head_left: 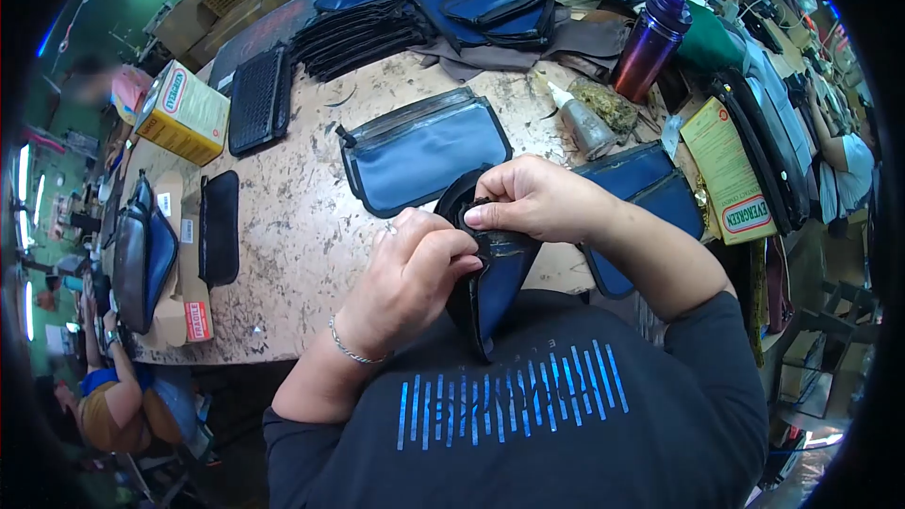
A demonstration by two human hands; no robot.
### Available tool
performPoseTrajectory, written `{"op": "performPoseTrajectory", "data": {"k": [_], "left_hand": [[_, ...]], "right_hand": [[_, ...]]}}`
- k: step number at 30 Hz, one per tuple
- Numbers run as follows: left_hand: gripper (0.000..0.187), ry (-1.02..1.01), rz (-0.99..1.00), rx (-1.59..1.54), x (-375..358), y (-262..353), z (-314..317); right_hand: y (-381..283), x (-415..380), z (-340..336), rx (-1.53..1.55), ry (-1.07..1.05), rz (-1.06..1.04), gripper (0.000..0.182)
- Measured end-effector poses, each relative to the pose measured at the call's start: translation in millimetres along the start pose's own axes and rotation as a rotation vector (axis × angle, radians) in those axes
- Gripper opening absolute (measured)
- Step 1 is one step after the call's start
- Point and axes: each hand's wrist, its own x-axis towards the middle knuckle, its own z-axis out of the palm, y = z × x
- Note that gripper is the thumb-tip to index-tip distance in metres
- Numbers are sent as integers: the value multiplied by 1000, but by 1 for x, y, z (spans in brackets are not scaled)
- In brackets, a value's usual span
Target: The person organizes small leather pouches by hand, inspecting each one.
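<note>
Close to my chest, both hands pinch the edge of a folded black and blue pouch piece. My left hand grips it from the left with fingers curled. On the other side, my right hand presses thumb and fingers together on its upper edge. The exact spot between the fingertips is hidden. Just beyond lies a flat blue pouch panel with black edging and a zipper strip along its top. Another blue panel lies partly under my right forearm.
Around the worktable stand a yellow Evergreen tin, a second Evergreen tin, a purple bottle and a nozzle bottle. Stacked black pieces lie at the back. Black pouches stand at left. Other people sit nearby.
</note>
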Motion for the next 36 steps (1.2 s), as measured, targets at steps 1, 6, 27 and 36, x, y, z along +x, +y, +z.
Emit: {"op": "performPoseTrajectory", "data": {"k": [1, 6, 27, 36], "left_hand": [[19, -6, 0, -5, -1, 1, 1], [24, -48, -1, 164, -1, 4, -3], [29, 105, 38, 21, -19, -13, 6], [22, 94, 108, 62, -21, -8, 9]], "right_hand": [[3, 2, -1, 66, -44, 20, 25], [2, -2, 3, 348, -69, 34, 24], [0, -9, 1, 80, -176, -127, 25], [-4, -15, 7, 102, -142, 31, 10]]}}
